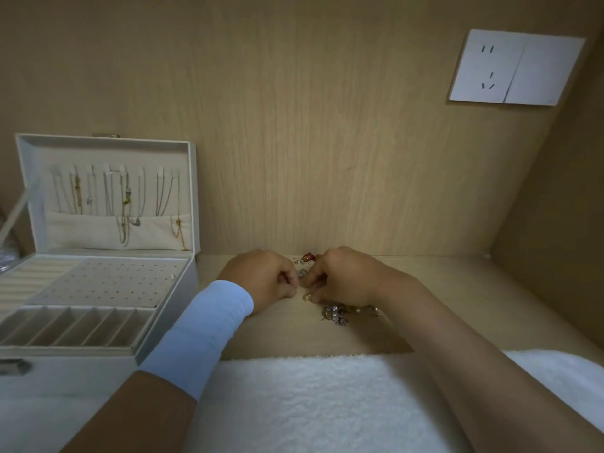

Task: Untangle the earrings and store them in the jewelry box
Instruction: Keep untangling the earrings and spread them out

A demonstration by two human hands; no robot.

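A small tangle of earrings (336, 313) lies on the wooden shelf below my right hand. A red rose-shaped piece (308, 257) sits behind my fingers, and a gold ring-shaped piece (307, 297) lies under them. My left hand (264, 277) and my right hand (340, 276) meet at the fingertips, both pinching a small silver earring (301, 274) between them. The white jewelry box (98, 289) stands open at the left, its perforated earring panel (108, 282) showing.
Necklaces (124, 204) hang inside the box lid. Divided compartments (75, 325) run along the box front. A white fluffy towel (310, 403) covers the near edge. A wall socket (516, 70) sits on the back panel at the upper right.
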